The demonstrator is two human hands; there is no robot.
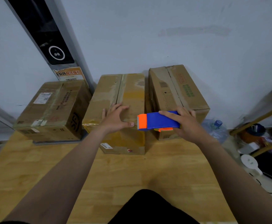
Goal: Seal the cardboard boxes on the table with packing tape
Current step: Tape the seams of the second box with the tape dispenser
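Two-handed, we steady the middle box (pixel 130 94) under our spread left hand (pixel 115 118) while our right hand (pixel 187 125) grips the tape dispenser (pixel 159 121).

The left hand (pixel 115 120) and the right hand (pixel 185 125) are bare. The left forearm (pixel 64 172) and the right forearm (pixel 238 173) are bare along their full visible length, to the frame edge. A black garment (pixel 151 207) of plain dark fabric shows at lower centre with a rounded outline; its type cannot be determined.
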